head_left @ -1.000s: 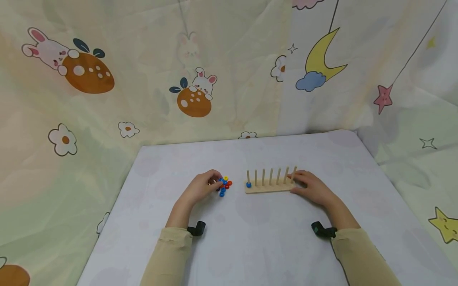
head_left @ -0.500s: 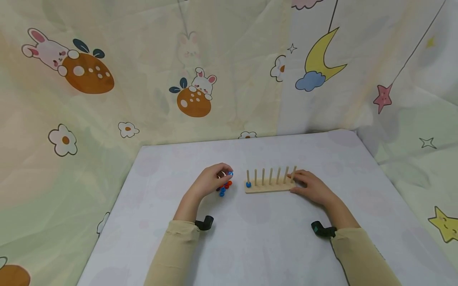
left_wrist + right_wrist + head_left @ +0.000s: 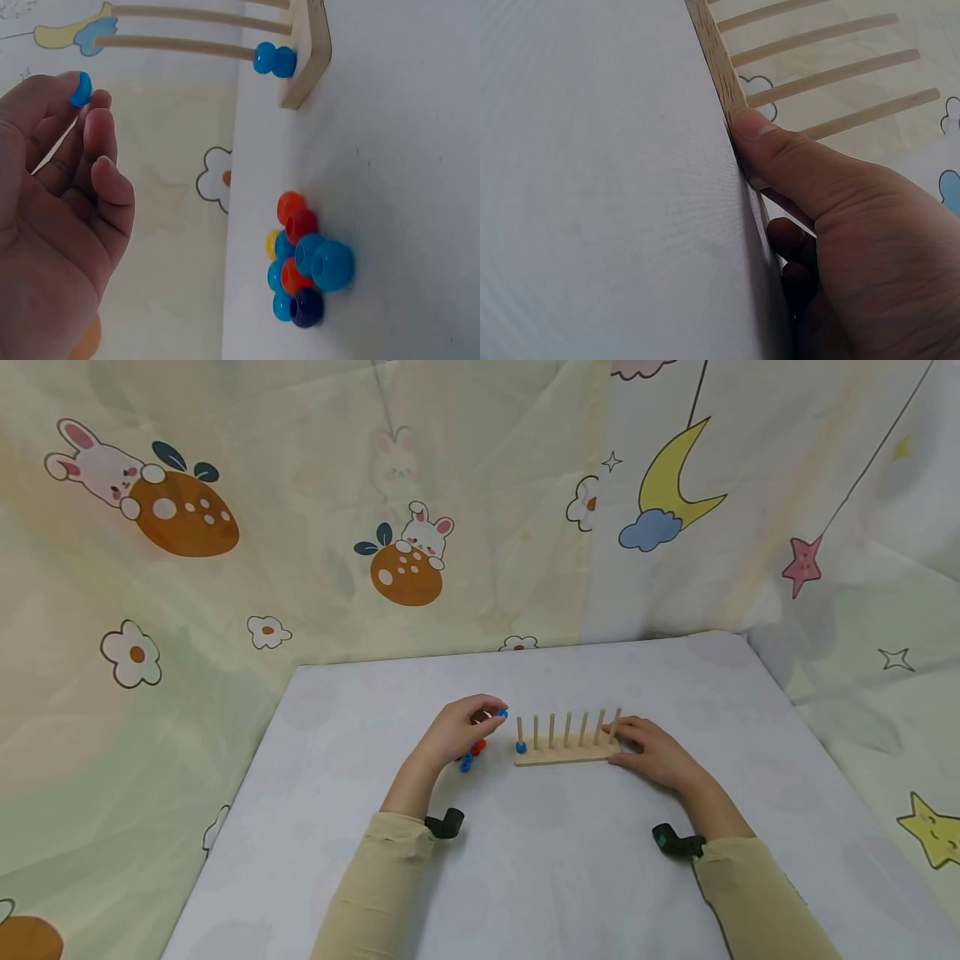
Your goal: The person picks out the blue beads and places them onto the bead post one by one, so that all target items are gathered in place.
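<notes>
A blue bead [image 3: 81,89] is pinched between the thumb and fingertip of my left hand [image 3: 459,727], raised just left of the wooden peg rack [image 3: 562,755]. The rack's leftmost peg [image 3: 180,46] carries two blue beads [image 3: 274,60] stacked at its foot; the other pegs are bare. My right hand [image 3: 657,755] grips the rack's right end, thumb [image 3: 754,131] along the near side of the base. Below my left hand lies a small pile of loose beads [image 3: 296,275] in blue, red, orange, yellow and dark blue, partly hidden in the head view.
A white cloth covers the table [image 3: 555,868], which the rack and pile share. Behind it hangs a curtain [image 3: 495,527] printed with rabbits, flowers, a moon and stars. A black wrist camera [image 3: 446,823] sits at the left cuff, another camera [image 3: 677,842] at the right.
My left hand has lifted a blue bead from the pile and carried it up and right to beside the leftmost peg. My right hand and the rack have stayed in place.
</notes>
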The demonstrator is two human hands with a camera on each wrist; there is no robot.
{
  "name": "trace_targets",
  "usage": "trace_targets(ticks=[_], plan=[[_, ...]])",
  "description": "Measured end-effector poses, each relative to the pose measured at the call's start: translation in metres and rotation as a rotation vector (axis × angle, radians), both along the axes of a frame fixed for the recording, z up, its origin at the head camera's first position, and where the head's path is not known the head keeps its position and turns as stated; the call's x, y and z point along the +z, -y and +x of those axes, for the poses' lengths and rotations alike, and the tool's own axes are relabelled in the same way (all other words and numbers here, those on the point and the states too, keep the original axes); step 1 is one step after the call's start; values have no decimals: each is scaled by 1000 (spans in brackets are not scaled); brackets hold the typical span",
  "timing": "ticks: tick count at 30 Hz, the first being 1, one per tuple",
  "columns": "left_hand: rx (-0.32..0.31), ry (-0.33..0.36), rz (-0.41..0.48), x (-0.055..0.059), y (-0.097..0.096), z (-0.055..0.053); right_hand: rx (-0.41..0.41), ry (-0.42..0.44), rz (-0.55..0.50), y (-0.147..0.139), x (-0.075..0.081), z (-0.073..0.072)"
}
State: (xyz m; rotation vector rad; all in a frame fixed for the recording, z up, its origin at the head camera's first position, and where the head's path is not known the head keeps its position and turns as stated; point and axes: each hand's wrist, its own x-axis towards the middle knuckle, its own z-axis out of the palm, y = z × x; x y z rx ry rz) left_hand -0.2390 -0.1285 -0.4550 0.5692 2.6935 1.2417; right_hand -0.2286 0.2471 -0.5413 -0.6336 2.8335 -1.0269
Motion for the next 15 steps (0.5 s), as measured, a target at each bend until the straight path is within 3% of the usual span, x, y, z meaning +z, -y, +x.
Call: trace_targets(ticks=[15], plan=[[-69,-19,-36,3,-21,-1,7,-8,-3,-1,0,0]])
